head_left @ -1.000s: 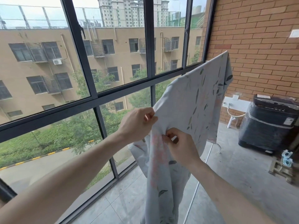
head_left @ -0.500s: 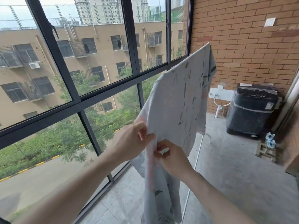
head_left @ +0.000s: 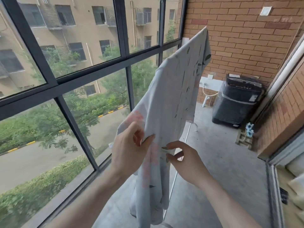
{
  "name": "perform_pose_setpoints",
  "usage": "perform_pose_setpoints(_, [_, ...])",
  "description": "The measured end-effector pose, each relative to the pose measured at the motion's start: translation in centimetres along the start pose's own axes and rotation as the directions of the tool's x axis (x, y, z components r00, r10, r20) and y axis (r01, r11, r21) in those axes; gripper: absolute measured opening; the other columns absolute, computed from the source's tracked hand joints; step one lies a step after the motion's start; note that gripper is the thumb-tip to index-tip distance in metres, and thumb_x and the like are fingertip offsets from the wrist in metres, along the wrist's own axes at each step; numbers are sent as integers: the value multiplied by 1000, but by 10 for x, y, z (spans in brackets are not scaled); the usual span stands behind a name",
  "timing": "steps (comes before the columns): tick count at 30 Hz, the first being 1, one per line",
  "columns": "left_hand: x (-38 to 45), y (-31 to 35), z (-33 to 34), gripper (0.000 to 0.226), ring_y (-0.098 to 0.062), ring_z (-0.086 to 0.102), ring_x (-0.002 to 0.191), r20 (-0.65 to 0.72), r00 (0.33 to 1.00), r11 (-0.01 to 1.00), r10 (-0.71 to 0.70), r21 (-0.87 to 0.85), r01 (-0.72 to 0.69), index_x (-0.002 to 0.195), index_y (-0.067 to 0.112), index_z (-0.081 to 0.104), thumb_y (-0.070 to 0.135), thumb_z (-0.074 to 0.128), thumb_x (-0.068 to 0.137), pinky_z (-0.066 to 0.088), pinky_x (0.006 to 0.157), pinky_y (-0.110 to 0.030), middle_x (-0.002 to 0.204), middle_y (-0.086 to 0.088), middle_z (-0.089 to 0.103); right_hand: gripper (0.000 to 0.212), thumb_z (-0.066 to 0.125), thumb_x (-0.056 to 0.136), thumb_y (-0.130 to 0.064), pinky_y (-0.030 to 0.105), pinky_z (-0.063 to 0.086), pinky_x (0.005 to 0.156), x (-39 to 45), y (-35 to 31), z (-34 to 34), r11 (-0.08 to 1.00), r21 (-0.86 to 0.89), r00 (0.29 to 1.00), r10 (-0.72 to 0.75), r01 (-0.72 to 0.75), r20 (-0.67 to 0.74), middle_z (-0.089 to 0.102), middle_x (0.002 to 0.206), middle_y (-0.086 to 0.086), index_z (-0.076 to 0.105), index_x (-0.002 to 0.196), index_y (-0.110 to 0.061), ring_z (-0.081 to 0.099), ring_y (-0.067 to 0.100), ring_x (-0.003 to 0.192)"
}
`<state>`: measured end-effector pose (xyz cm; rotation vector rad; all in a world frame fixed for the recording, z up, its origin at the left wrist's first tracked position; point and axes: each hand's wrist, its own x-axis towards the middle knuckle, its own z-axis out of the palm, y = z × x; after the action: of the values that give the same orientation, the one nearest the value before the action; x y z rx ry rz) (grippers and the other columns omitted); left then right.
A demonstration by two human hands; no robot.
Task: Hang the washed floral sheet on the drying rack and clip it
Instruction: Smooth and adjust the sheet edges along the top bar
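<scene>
Both hands are sitting lower in the picture than a second ago, now at lower centre instead of mid-frame, and the right hand (head_left: 185,162) is no longer pinching as tightly as it was. Its fingers are now loosening and spreading, with only the fingertips (head_left: 165,148) touching the cloth, while the left hand (head_left: 130,148) is pinching a fold of the pale grey floral cotton sheet (head_left: 169,99) between thumb and fingers, as it was before.

That sheet is hanging in a long diagonal, from a raised corner in front of the red brick wall (head_left: 246,35) at upper right down to the hands at lower centre, and its loose end is drooping below them toward the grey concrete floor (head_left: 213,162). It is draping over a support that the cloth is hiding, so whether that is the drying rack cannot be told; only a thin white rod (head_left: 174,181) is showing just right of the cloth, below the right hand.

Judging from this, the person is regripping along the edge to spread the cloth out; no clip is showing, so clipping is probably yet to come. At right of the frame, a black washing machine (head_left: 236,99) is standing against the wall.
</scene>
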<state>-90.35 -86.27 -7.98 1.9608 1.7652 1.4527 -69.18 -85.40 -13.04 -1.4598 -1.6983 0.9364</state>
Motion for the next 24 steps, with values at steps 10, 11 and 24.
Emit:
perform_pose_setpoints(10, [-51,14,51,29,-3,63,85,157,987,999,-26,-15,29,103,35,59,27,78,82,56,68,-30,94,23,63,24,73,94,-28,12,48,68,12,35,-47,1000,4,999,17,-17,34,62,115,-34,64,109,-46,67,-3,92])
perform_pose_setpoints(11, [-49,19,63,31,-1,63,91,172,984,999,-52,-3,54,107,37,59,30,76,82,56,74,-29,99,26,63,24,72,94,-28,12,49,68,16,43,-58,1000,14,999,19,-20,45,62,113,-34,65,109,-46,67,-3,93])
perform_pose_setpoints(24, [24,125,222,40,7,48,120,192,969,988,-157,41,152,122,43,52,33,74,90,45,101,-24,129,36,43,29,73,94,-28,10,48,84,85,139,-270,997,5,995,-73,73,74,64,116,-33,64,114,-46,60,-9,109])
